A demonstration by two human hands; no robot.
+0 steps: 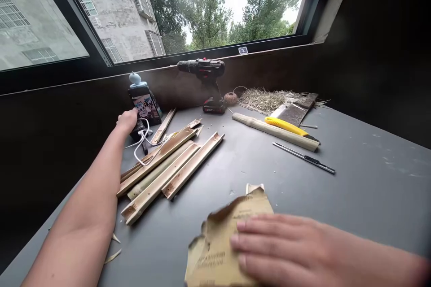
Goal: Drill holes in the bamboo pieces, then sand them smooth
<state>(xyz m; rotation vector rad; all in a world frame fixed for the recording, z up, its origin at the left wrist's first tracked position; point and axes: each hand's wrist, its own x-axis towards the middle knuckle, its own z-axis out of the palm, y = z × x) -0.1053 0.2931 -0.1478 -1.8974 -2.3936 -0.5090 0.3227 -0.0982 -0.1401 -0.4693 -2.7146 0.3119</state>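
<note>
My left hand [127,121] reaches to the far left, its fingertip at the lit screen of a phone [146,105] that leans upright on a stand with a light-blue figure [135,78] on top. One finger points forward; the others are largely hidden behind the hand. My right hand [286,244] lies flat with fingers stretched on a worn, torn-edged sheet of sandpaper [215,251] at the front of the table. The end of a split bamboo piece [255,187] shows from under the sheet; the rest of it is covered.
Several split bamboo strips [193,166] lie left of centre, near a white cable [137,154]. Behind stand a cordless drill [210,83] and a twine ball [230,98]. Toward the right are straw [262,100], a bamboo length [276,132], a yellow-handled tool [286,126] and a slim cutter knife [303,158].
</note>
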